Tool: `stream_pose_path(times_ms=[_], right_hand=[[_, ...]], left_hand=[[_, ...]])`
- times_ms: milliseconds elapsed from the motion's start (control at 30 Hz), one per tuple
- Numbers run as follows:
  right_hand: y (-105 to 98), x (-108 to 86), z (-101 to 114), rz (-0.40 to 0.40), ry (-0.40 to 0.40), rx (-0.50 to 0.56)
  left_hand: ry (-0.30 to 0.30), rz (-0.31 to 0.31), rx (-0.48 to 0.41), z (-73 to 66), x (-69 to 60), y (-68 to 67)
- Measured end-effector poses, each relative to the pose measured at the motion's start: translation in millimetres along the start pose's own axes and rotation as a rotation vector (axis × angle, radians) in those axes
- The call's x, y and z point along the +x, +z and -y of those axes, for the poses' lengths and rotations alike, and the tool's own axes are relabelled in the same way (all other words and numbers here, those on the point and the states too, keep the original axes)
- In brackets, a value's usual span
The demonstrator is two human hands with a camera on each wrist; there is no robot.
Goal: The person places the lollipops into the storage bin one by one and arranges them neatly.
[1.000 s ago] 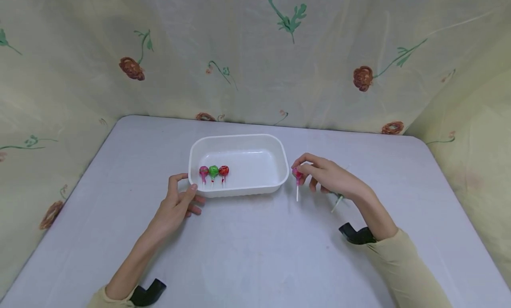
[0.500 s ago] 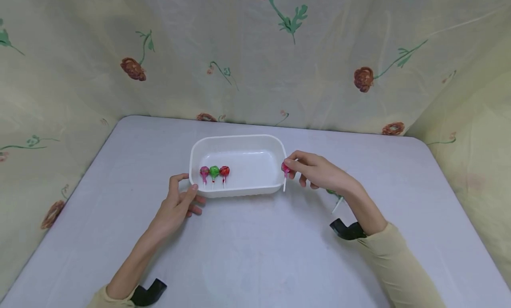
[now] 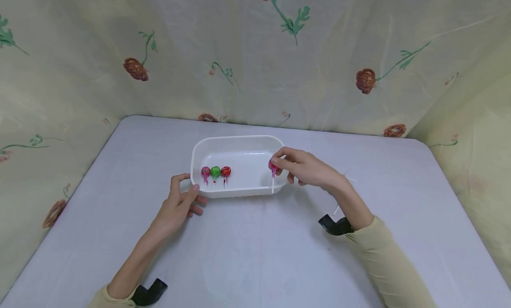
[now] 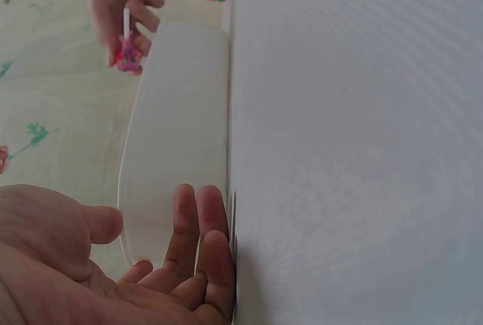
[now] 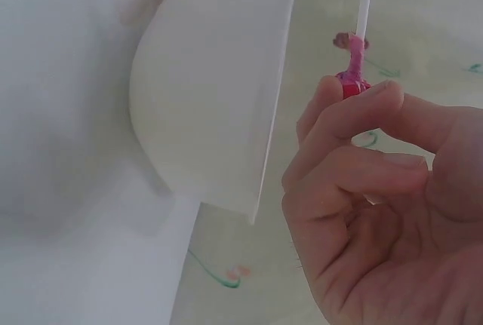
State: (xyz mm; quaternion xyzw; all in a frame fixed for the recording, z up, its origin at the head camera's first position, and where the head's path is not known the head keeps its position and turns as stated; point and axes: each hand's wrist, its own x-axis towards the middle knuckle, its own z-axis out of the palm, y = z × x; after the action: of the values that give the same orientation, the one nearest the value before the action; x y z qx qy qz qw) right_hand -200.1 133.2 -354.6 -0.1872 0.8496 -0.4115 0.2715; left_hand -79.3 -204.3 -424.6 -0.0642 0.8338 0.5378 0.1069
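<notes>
head: high, farthest, forward-down | left wrist: close, rolled sideways | right wrist: likewise | wrists share tray [image 4: 177,114], lollipop [image 5: 355,59]

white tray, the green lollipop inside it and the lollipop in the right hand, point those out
White tray [image 3: 248,168], head view, bare floor inside
Green lollipop [image 3: 215,171], head view, round wrapped head
Held lollipop [image 5: 356,55], right wrist view, pink wrapper by the stick

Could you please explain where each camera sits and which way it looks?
Head: on the head, facing forward and down at the white, round-cornered plastic tray; left hand, right hand and beige fabric sleeves show.
Left wrist: on that wrist, facing along the tray's outer wall; left hand close, right hand beyond.
Right wrist: on that wrist, facing the tray's outer wall; right hand close.
Both wrist views share the tray and the round, pink-wrapped lollipop in the right hand.
</notes>
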Motion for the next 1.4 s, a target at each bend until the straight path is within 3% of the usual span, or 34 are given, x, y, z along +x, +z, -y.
stream_pose_path(times_ms=[300, 700, 1400], right_hand=[[7.8, 12.0, 9.2, 0.016, -0.015, 0.032], [22.1, 43.0, 14.2, 0.018, -0.017, 0.037], [54.7, 85.3, 25.0, -0.008, 0.049, -0.168]], left_hand=[[0.005, 0.002, 0.006, -0.1, -0.2, -0.2], [0.009, 0.006, 0.004, -1.3, -0.8, 1.4], [0.005, -0.003, 0.012, 0.0, -0.7, 0.8]])
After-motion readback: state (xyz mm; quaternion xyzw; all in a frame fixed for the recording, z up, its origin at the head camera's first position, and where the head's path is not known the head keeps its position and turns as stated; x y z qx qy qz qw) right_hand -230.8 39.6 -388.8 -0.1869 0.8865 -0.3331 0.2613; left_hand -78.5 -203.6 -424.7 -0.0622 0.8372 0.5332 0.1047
